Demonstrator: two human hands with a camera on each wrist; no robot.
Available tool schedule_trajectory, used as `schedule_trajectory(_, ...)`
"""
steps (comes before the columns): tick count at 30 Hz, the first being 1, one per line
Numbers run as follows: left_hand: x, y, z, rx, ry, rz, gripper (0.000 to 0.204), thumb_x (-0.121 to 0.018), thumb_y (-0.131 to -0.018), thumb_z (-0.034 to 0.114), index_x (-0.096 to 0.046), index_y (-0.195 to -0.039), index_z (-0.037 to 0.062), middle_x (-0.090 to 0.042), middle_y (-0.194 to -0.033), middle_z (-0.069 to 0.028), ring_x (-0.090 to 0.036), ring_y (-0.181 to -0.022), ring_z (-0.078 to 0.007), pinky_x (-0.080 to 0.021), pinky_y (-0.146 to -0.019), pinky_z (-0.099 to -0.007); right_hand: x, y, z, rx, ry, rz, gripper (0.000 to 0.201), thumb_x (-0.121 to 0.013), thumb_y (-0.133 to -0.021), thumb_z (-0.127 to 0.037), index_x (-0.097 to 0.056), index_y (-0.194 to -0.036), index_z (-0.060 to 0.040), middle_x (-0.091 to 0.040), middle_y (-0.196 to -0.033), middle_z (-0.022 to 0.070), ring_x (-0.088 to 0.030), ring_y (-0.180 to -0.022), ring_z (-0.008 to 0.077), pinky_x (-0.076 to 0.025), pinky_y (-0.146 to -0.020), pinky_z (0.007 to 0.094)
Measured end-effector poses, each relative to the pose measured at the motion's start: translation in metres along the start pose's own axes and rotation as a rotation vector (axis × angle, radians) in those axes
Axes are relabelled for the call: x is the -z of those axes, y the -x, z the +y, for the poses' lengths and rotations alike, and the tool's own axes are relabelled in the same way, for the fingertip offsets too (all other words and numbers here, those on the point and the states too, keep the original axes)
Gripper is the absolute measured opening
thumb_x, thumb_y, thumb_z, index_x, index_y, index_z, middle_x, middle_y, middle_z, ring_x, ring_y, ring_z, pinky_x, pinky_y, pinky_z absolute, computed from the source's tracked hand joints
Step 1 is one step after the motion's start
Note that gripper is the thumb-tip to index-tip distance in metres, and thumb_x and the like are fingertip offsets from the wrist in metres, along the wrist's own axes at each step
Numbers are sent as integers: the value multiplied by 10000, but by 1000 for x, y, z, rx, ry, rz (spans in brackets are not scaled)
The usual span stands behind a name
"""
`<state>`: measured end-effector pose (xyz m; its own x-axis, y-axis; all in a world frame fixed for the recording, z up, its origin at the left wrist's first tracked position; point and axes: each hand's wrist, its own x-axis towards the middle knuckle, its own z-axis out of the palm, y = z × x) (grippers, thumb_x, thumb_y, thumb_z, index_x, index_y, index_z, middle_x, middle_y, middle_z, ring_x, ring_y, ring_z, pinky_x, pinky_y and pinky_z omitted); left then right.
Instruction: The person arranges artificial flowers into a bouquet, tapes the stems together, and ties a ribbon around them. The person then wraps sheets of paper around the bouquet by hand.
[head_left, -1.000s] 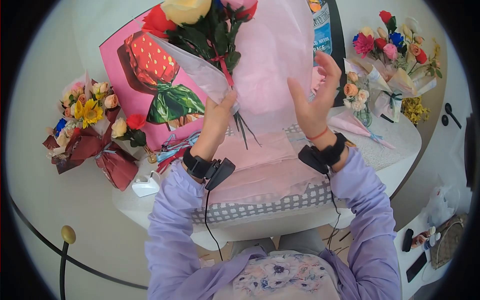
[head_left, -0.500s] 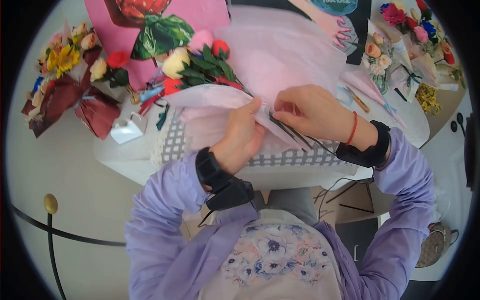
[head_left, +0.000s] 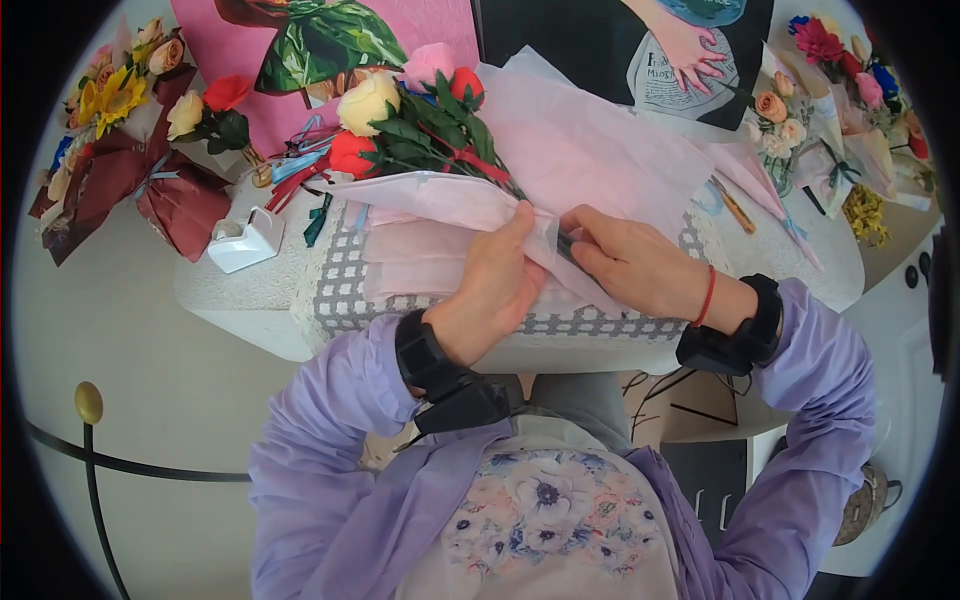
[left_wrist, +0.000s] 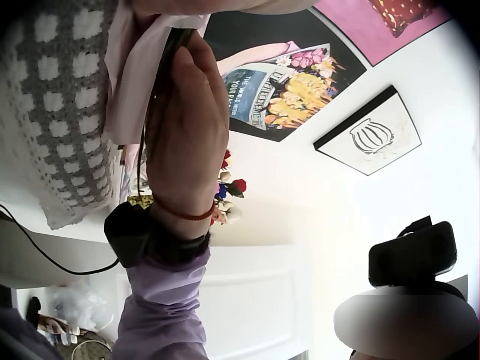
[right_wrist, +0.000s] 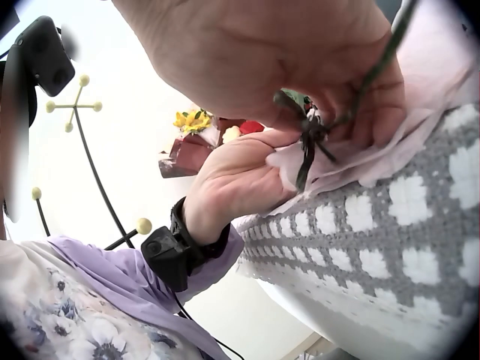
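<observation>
A bouquet of artificial flowers [head_left: 365, 108] in red, cream and pink leans to the upper left, a red ribbon [head_left: 483, 165] tied round its stems. Pale pink wrapping paper [head_left: 590, 150] spreads behind it, and one fold lies across its front. My left hand [head_left: 497, 278] grips the gathered paper at the stems, thumb on top. Just right of it, my right hand [head_left: 645, 268] has its fingers curled at the lower stems. In the right wrist view the dark green stem ends [right_wrist: 309, 139] poke out below the right hand's fingers, close to the left hand [right_wrist: 240, 176].
Pink sheets [head_left: 410, 255] lie on a grey and white crocheted cloth [head_left: 335, 280]. To the left are a white tape dispenser [head_left: 245, 240], ribbons [head_left: 300, 165] and a maroon-wrapped bouquet [head_left: 180, 205]. A wood-handled tool [head_left: 735, 207] and more flowers [head_left: 785, 125] stand right; pictures line the back.
The bouquet has come down from upright in the left hand to lying slanted over the table. My right hand has moved from open and apart onto the stems.
</observation>
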<state>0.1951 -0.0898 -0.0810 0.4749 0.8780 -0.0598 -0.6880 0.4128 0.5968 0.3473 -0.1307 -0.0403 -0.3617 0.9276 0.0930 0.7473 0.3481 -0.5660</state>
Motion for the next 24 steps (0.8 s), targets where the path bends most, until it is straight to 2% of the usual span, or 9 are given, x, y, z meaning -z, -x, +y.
schedule_trajectory(2, -2, 3, 1, -5, -25, 13, 296, -415, -933, 182, -390, -1134, -34, -482, -1108, -129, -475, -1050, -211, -379, -941, -353, -4, 0, 1, 76, -33, 143, 247, -377, -866, -132, -477, -1009, 44, -571, -886, 254, -548, -841, 391, -420, -734, 435)
schedule_trajectory(9, -1, 1, 4, -7, 54, 3, 226, -383, -944, 182, -402, -1102, 22, -483, -1068, -98, -491, -1018, -195, -400, -932, -361, 2, -5, 1, 70, -71, 169, 250, -379, -877, -123, -482, -1028, 48, -557, -873, 265, -533, -841, 408, -415, -734, 435)
schedule_trajectory(12, -1, 1, 5, -15, 41, -9, 240, -381, -944, 188, -400, -1121, 27, -482, -1090, -97, -487, -1032, -195, -393, -943, -371, 5, -9, 8, 125, -116, 184, 258, -384, -884, -129, -497, -1038, 44, -562, -852, 247, -544, -823, 383, -425, -728, 406)
schedule_trajectory(14, 0, 1, 5, -8, 67, -45, 250, -382, -944, 190, -401, -1127, 21, -480, -1104, -101, -479, -1050, -199, -383, -957, -378, 6, -12, 10, 103, -276, 126, 268, -390, -890, -131, -510, -1051, 47, -570, -818, 206, -559, -775, 307, -431, -707, 355)
schedule_trajectory(15, 2, 1, 4, -2, 67, -43, 250, -382, -944, 190, -401, -1127, 21, -480, -1104, -101, -479, -1050, -199, -383, -957, -378, 6, -13, 11, 97, -279, 125, 268, -390, -890, -131, -510, -1051, 47, -570, -818, 206, -559, -775, 307, -431, -707, 355)
schedule_trajectory(17, 4, 1, 3, 10, 78, -101, 258, -394, -939, 189, -400, -1129, 15, -479, -1118, -108, -470, -1073, -206, -373, -971, -384, 8, -15, 13, 70, -316, 129, 274, -391, -897, -134, -519, -1061, 44, -570, -781, 121, -530, -728, 180, -422, -673, 288)
schedule_trajectory(18, 4, 1, 3, 15, 76, -102, 258, -394, -939, 189, -400, -1129, 15, -479, -1118, -108, -470, -1073, -206, -373, -971, -384, 9, -15, 15, 66, -317, 131, 274, -391, -897, -134, -519, -1061, 44, -570, -781, 121, -530, -728, 180, -422, -673, 288)
schedule_trajectory(20, 2, 3, 4, -6, 88, -60, 277, -409, -933, 184, -391, -1144, 6, -472, -1143, -116, -463, -1091, -217, -361, -985, -393, 13, -15, 16, -29, -426, 87, 280, -398, -902, -144, -527, -1071, 37, -547, -757, 51, -482, -708, 104, -410, -646, 249)
schedule_trajectory(24, 2, 3, 4, 4, 97, -41, 299, -418, -929, 182, -378, -1164, 1, -461, -1166, -121, -450, -1112, -228, -350, -996, -400, 22, -14, 10, -39, -468, 80, 280, -412, -906, -159, -533, -1073, 30, -532, -748, 17, -464, -697, 76, -405, -627, 233)
